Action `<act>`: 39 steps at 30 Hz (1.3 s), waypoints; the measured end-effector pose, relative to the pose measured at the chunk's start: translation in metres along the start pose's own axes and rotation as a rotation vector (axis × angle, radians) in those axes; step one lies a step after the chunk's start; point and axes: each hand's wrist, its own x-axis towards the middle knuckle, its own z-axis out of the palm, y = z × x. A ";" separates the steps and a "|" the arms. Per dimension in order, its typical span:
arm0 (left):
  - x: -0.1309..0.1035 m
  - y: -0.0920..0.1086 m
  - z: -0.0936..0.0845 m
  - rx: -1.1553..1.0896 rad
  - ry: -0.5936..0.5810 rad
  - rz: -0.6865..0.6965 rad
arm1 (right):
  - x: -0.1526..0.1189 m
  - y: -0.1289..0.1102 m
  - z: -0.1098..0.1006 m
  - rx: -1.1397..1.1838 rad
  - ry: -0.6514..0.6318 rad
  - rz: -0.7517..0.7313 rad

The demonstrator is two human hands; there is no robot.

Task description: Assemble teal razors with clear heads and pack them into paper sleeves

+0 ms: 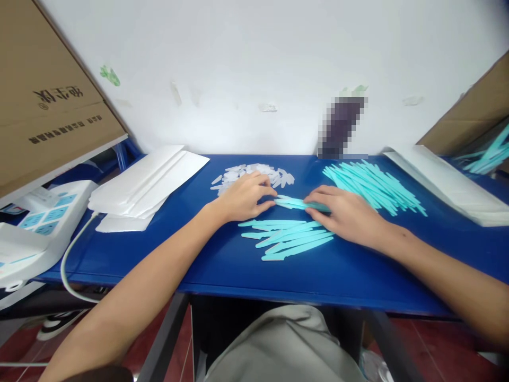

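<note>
Several turquoise eyebrow razors [292, 203] lie between my hands over the blue table. Their right ends are in the closed fingers of my right hand [338, 212]. My left hand [248, 196] has thumb and forefinger bent close together at the left tip of the razors; a small clear cap may be there, but I cannot make it out. Beside and partly behind my left hand is a heap of clear plastic caps [284, 178]. Nearer to me, a spread of turquoise razors [292, 239] lies side by side. A larger pile of turquoise razors [377, 185] sits behind my right hand.
White paper sleeves [147, 180] are stacked at the left, and more white sheets [449, 185] at the right. A white power strip [51, 223] with a cable stands far left. Cardboard boxes [55, 90] flank both sides. A white wall [238, 69] closes off the back.
</note>
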 end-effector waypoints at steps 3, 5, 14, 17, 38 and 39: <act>0.002 0.002 0.003 -0.013 -0.019 -0.001 | 0.001 0.002 0.001 0.037 -0.024 -0.011; 0.003 0.002 0.006 -0.044 -0.029 -0.012 | 0.002 0.004 0.001 0.071 -0.026 -0.022; 0.007 0.011 0.014 -0.122 -0.060 -0.086 | 0.010 0.003 -0.001 0.254 0.015 0.005; 0.007 0.012 0.011 -0.109 -0.056 -0.064 | 0.012 -0.003 -0.003 0.272 0.002 -0.017; -0.010 -0.027 -0.009 0.113 -0.146 -0.275 | -0.003 -0.025 -0.014 0.205 -0.161 -0.127; -0.009 -0.026 -0.008 0.100 -0.145 -0.269 | -0.003 -0.025 -0.013 0.211 -0.172 -0.126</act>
